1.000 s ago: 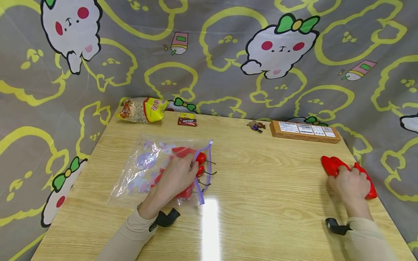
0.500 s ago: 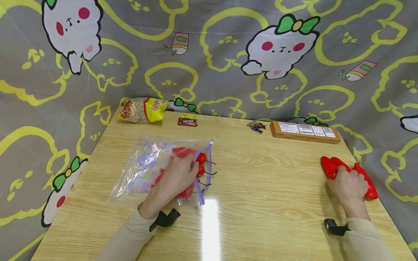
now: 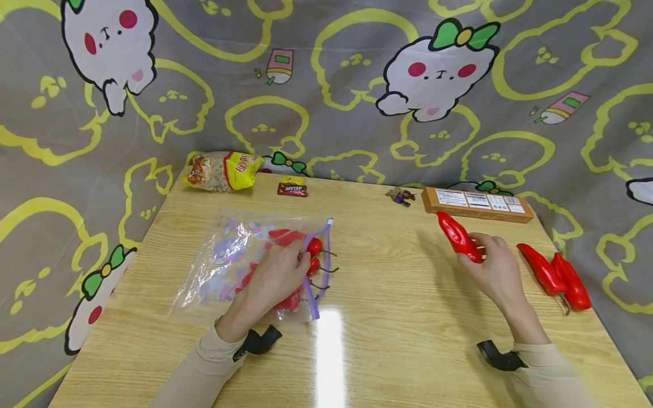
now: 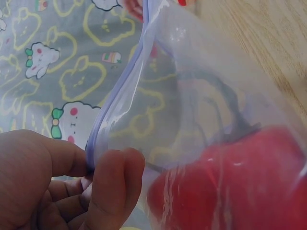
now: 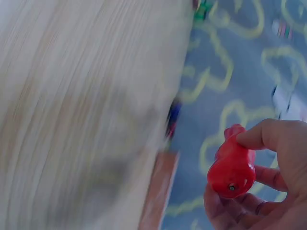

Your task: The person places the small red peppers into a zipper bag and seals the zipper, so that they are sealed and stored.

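Observation:
My left hand (image 3: 272, 275) pinches the purple zip lip of a clear zip bag (image 3: 214, 266) lying at the left of the table. Several red peppers (image 3: 314, 247) with dark curved stems are inside, some stems poking out toward the opening; in the left wrist view red peppers (image 4: 259, 177) show through the plastic. My right hand (image 3: 497, 272) grips one red pepper (image 3: 456, 232) between thumb and fingers, raised over the table. Its stem end (image 5: 232, 187) faces the camera in the right wrist view. To the right of that hand lie two more red peppers (image 3: 543, 269).
A brown box (image 3: 479, 205) stands at the back right, beside a small clump of dark wrapped pieces (image 3: 400, 196). A yellow snack bag (image 3: 224, 171) and a small red bar (image 3: 293, 190) sit at the back left. Patterned cloth (image 3: 347, 85) rises behind the table.
My right hand has lifted one red pepper from the group at the right and carried it leftward, leaving two behind. My left hand stays at the zip bag.

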`<state>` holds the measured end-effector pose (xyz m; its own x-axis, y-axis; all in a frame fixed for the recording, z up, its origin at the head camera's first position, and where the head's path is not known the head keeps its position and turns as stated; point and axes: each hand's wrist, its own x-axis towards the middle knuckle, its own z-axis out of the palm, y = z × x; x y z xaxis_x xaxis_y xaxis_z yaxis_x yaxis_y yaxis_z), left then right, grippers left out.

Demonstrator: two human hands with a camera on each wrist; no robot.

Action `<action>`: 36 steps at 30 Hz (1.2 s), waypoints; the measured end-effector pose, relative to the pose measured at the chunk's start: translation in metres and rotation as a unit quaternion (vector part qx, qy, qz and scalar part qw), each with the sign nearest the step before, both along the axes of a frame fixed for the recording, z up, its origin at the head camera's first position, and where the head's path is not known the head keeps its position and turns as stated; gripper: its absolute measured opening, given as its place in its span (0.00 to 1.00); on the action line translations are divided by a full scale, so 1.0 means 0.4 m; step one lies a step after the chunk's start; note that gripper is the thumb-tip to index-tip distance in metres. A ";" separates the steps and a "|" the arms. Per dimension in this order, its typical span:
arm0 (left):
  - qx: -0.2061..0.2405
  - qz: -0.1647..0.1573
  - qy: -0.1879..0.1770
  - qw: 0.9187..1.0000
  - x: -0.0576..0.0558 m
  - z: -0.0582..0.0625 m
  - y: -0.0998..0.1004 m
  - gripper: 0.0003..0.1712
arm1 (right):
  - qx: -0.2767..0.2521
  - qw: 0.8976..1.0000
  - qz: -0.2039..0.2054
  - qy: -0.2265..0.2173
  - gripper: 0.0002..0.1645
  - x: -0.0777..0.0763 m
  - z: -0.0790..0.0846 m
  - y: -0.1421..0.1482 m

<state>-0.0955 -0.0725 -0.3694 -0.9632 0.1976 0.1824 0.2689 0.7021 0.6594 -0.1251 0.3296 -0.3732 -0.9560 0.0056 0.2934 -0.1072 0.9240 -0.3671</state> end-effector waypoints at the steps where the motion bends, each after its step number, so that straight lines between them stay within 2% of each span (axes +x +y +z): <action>1: 0.000 0.000 0.002 1.000 0.000 0.000 0.000 0.08 | -0.008 1.000 0.016 0.004 0.26 0.002 0.004 -0.025; 5: -0.001 -0.001 0.005 1.000 0.000 -0.001 -0.002 0.08 | -0.045 0.995 0.087 0.012 0.25 0.011 0.016 -0.120; 11: 0.002 0.001 0.006 1.000 -0.002 0.002 -0.003 0.08 | -0.060 0.977 0.203 0.035 0.24 0.025 0.014 -0.241; 17: 0.007 -0.001 0.005 1.000 -0.001 0.004 -0.005 0.08 | -0.088 0.958 0.270 0.032 0.24 0.033 -0.008 -0.339; 23: 0.007 -0.012 0.014 1.000 0.001 0.002 -0.007 0.08 | -0.108 0.945 0.305 0.038 0.24 0.024 -0.026 -0.409; 28: -0.008 -0.012 0.032 0.999 0.000 0.001 -0.009 0.08 | -0.137 0.937 0.320 0.016 0.20 0.017 -0.042 -0.448; 32: -0.007 -0.016 0.033 0.999 -0.001 0.001 -0.009 0.08 | -0.165 0.933 0.319 -0.004 0.18 0.014 -0.052 -0.471; 36: -0.003 -0.017 0.027 0.999 -0.001 0.001 -0.009 0.08 | -0.157 0.935 0.318 -0.004 0.19 0.005 -0.060 -0.501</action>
